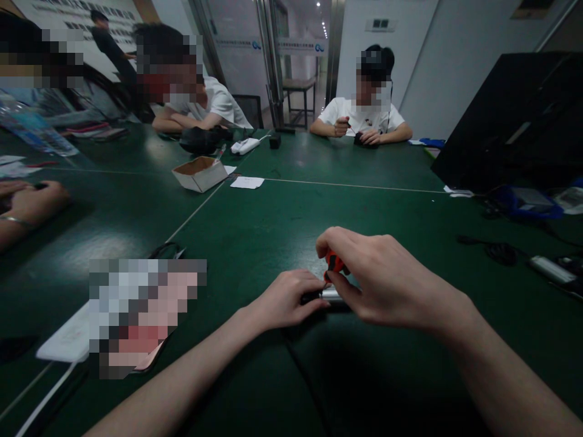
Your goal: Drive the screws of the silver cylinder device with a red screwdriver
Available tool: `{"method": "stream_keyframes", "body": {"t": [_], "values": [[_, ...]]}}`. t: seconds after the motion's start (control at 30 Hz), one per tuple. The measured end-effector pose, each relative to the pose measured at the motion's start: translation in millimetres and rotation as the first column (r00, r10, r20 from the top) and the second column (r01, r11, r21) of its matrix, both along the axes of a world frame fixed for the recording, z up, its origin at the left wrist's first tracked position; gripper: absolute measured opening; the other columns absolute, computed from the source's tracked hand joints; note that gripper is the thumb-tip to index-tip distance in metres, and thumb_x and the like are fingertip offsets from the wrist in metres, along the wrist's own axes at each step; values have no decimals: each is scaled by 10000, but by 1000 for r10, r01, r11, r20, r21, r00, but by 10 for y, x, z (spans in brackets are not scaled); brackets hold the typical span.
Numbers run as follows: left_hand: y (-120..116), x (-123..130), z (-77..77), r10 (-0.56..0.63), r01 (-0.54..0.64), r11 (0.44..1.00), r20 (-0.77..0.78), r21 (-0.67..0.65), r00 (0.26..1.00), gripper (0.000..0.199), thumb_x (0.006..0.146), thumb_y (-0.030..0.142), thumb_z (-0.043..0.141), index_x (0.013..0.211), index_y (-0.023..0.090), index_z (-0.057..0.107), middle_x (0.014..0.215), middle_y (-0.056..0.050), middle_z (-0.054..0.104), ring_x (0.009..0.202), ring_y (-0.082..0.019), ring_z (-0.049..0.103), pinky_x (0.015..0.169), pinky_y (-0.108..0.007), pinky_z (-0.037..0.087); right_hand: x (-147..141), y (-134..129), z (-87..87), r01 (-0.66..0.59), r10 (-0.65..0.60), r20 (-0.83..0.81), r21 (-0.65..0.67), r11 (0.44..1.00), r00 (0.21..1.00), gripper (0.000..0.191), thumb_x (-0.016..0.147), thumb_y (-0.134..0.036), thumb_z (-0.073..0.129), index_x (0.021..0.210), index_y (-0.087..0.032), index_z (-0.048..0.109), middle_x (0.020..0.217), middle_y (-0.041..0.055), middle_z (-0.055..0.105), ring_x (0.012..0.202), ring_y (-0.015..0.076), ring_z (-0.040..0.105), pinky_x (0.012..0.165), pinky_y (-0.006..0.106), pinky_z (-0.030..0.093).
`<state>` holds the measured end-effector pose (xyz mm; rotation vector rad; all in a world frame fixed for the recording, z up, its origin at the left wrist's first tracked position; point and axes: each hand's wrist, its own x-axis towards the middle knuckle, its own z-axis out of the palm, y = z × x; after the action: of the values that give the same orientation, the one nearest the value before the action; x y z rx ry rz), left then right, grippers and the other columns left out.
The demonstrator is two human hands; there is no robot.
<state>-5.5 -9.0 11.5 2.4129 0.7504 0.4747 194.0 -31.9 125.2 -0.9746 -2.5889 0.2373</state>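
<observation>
My right hand (382,276) is closed around the red and black handle of a screwdriver (336,262), held upright over a silver device with a black end (333,295). Its tip is hidden near the device's black end. With fingers and thumb, my left hand (291,298) grips that black end from the left, and the device lies flat on the green table (255,243). A dark cable (303,370) runs from beneath my left hand toward the near edge. The device's right part is covered by my right hand.
To my left lie a pink phone-like item (157,355) and a white power strip (68,340). Ahead stands an open cardboard box (200,176). A black monitor (514,115) and another silver device (553,270) are at right. Several people sit around; a co-worker's hands (40,197) are at left.
</observation>
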Motion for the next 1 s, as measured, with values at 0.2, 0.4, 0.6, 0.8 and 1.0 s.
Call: {"method": "stream_keyframes", "body": {"t": [0.2,0.4,0.6,0.8,1.0], "values": [[-5,4,13,-1,1,1000,-7,14,1000,201,934,328,561,970,169,678,936,-64,691,879,-212,636,794,-309,483,8,11,-8,57,-60,47,69,996,997,175,889,-178,546,1035,-199,450,926,4,581,682,132,536,534,242,301],[-9,-11,-4,28,-26,998,-48,51,998,219,923,345,570,947,168,696,896,-66,681,805,-208,622,689,-280,471,-3,19,6,105,-137,134,223,969,981,221,927,-413,573,895,-211,491,725,-28,554,562,138,478,494,260,216],[4,-9,-36,15,-14,999,-5,49,1000,193,919,324,574,942,155,665,898,-64,679,839,-210,634,740,-286,480,3,15,23,25,-27,30,61,998,999,218,870,-229,596,1055,-172,495,983,8,581,758,133,543,563,245,333],[2,-1,-14,-5,5,1000,5,6,1000,216,939,335,545,1006,172,670,979,-72,692,936,-225,634,835,-323,486,10,34,-2,0,0,-7,-7,1000,1000,217,870,-155,538,1073,-182,467,964,-4,584,723,120,537,577,236,351],[-4,-7,7,4,-3,999,-27,35,1000,217,931,333,557,1006,171,681,938,-64,686,856,-210,633,733,-295,489,-15,52,-49,91,-110,74,221,971,991,174,925,-348,575,970,-205,485,825,-5,589,614,144,524,502,246,248]]}}
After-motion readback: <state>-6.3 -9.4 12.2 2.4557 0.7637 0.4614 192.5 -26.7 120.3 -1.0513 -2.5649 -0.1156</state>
